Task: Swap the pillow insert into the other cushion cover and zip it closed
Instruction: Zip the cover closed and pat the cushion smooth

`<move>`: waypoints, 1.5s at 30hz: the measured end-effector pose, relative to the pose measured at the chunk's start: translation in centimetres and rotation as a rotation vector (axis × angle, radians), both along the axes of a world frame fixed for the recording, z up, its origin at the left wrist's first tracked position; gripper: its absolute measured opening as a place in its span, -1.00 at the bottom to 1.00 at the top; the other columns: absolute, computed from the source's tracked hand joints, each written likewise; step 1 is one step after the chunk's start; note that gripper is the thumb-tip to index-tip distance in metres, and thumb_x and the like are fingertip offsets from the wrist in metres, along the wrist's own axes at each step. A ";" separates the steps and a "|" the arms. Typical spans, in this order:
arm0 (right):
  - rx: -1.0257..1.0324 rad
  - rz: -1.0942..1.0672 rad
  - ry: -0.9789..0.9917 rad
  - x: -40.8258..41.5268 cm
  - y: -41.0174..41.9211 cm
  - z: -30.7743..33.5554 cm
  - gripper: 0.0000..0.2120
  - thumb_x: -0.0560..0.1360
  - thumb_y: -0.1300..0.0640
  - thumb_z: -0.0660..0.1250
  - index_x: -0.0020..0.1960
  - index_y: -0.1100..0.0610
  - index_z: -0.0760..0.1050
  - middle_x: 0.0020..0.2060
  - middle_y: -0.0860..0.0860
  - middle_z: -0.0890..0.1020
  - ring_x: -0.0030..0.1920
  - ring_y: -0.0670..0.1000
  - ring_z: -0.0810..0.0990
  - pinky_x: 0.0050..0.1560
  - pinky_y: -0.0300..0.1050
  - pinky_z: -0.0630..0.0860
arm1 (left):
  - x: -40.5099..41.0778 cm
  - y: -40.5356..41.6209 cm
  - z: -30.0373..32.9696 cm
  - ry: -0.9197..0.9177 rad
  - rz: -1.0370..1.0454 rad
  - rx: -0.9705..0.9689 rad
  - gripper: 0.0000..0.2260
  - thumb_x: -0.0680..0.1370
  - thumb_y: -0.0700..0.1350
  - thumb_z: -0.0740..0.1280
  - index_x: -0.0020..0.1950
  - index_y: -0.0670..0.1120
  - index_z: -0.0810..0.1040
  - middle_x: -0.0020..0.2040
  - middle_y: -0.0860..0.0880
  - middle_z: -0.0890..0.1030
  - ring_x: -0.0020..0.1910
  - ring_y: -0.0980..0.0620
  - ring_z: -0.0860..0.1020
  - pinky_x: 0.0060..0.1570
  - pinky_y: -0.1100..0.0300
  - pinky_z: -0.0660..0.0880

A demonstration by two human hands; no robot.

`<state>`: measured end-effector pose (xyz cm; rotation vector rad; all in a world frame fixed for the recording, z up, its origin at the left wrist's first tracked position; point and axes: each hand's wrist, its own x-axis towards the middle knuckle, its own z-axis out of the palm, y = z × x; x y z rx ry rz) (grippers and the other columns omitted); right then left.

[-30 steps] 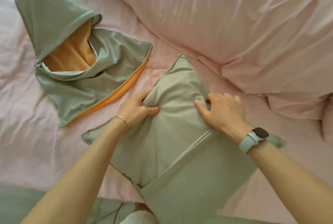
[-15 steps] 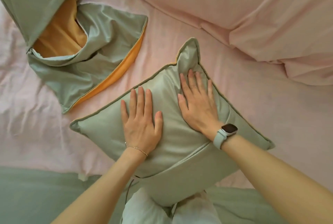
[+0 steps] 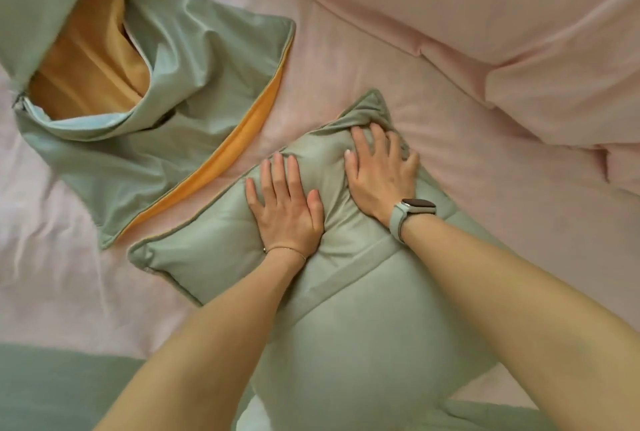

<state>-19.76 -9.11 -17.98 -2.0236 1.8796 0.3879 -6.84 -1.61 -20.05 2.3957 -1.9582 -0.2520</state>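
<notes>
Pressing flat beneath both hands [image 3: 285, 209]: the cushion [image 3: 207, 257].

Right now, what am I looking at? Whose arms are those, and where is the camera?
The camera sits on a person's head and looks down, so you see that person's own two arms reaching forward. There is only this one view. No robot is here.

The left hand and the right hand both lie flat, fingers spread, pressing on a stuffed green cushion. Neither hand grips anything. The right wrist wears a watch, the left a thin bracelet.

The cushion rests on a pink bedsheet. To the left lies an empty cushion cover, green outside and orange inside, crumpled and gaping open. At the top right is a big pink duvet.
</notes>
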 end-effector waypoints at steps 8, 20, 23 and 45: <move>-0.274 -0.009 -0.234 3.0 -6.3 2.6 -0.66 0.45 0.11 0.10 0.17 0.13 0.47 0.07 0.13 0.52 0.06 0.18 0.47 0.01 0.05 0.32 | 1.9 -5.4 -0.6 0.110 0.100 -0.079 -0.62 0.49 0.02 0.07 0.13 -0.14 0.52 0.02 -0.11 0.58 0.03 -0.11 0.50 0.15 -0.02 0.18; -0.391 0.596 -0.438 0.9 5.2 8.7 -0.66 0.52 0.14 0.13 0.27 0.15 0.41 0.18 0.11 0.50 0.26 0.13 0.40 0.27 0.17 0.29 | 3.2 4.3 11.0 0.299 0.029 -0.303 -0.79 0.49 -0.16 0.28 0.08 -0.15 0.59 0.07 -0.12 0.58 0.09 -0.07 0.43 0.07 0.05 0.33; -0.346 0.617 -0.279 1.1 6.4 9.8 -0.68 0.53 0.15 0.13 0.22 0.18 0.48 0.12 0.12 0.57 0.25 0.16 0.45 0.27 0.20 0.29 | 4.3 5.9 11.2 0.187 -0.043 -0.249 -0.74 0.49 -0.04 0.30 0.13 -0.12 0.56 0.12 -0.11 0.58 0.14 -0.08 0.42 0.09 0.03 0.30; 0.517 0.551 0.032 6.4 -2.3 4.7 -0.51 0.58 -0.03 -0.10 0.51 -0.14 -0.02 0.52 -0.03 0.00 0.51 0.00 -0.12 0.47 0.09 -0.18 | 5.9 -1.7 4.4 0.141 -0.182 0.508 -0.51 0.59 0.03 -0.18 0.49 -0.05 0.13 0.49 0.01 0.21 0.47 0.05 0.14 0.41 0.10 -0.04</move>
